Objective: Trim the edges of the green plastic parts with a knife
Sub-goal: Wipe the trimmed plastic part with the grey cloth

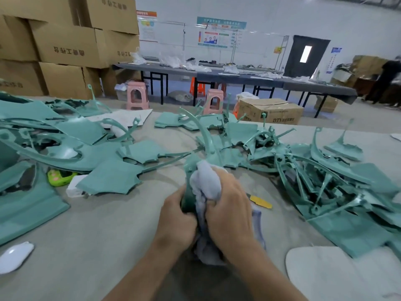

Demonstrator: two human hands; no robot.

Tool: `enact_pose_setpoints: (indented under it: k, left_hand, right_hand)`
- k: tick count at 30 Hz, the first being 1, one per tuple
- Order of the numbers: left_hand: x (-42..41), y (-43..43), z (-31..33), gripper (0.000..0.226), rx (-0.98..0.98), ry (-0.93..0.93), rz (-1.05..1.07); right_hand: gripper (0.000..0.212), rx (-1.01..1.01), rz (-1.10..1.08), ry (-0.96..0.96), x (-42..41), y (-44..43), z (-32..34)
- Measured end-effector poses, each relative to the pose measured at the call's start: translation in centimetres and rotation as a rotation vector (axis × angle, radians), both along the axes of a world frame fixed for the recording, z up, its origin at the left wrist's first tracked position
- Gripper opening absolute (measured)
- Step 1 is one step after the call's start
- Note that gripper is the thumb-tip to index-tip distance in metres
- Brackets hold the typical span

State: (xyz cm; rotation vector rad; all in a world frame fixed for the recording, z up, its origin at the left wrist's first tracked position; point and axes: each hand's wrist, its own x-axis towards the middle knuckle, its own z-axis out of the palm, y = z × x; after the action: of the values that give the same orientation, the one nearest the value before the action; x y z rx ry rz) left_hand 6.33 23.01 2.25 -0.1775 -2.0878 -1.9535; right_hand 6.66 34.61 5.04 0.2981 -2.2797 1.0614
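Note:
At the table's near middle I hold one green plastic part (191,168) upright; its long curved arm rises toward the back. My left hand (176,216) grips the part's lower end. My right hand (230,203) clutches a pale grey-white cloth (205,181) bunched against the part. A yellow-handled knife (260,202) lies on the table just right of my right hand, in neither hand. Piles of green plastic parts lie to the left (65,144) and to the right (329,174).
A bright green gadget (59,177) and a small white block (74,187) lie among the left pile. A white object (15,256) sits at the near left, a pale pad (338,272) at the near right. Cardboard boxes (65,44), pink stools (137,94) and dark tables (238,77) stand behind.

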Motion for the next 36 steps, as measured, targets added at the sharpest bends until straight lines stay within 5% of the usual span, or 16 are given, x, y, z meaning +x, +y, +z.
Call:
enact_pose_setpoints:
  k: [6,10,17,23,28,36]
  left_hand:
    - [-0.1,-2.2,0.4,0.026,-0.06,-0.075,-0.066]
    - [-0.6,-3.1,0.0,0.034,-0.132,-0.1,-0.086]
    - [-1.1,-3.7,-0.4,0.041,-0.326,0.054,-0.08]
    - [-1.9,-4.1,-1.4,0.025,-0.153,-0.045,-0.083]
    - [-1.7,-3.9,-1.3,0.054,-0.022,-0.102,-0.094]
    - [-2.1,-4.3,-0.8,0.052,0.203,-0.273,0.012]
  right_hand:
    - [0.013,-0.258,-0.34,-0.118,-4.2,2.7,1.2]
    - [0.021,-0.143,-0.454,-0.21,-7.1,2.8,4.7]
    - [0.023,-0.073,-0.423,-0.063,-9.1,4.0,9.6]
    - [0.035,-0.144,-0.282,-0.328,-3.8,3.0,4.1]
    - [0.008,0.165,-0.336,-0.2,0.7,1.5,1.4]
    - [0.013,0.413,-0.286,-0.499,1.8,3.7,2.4]
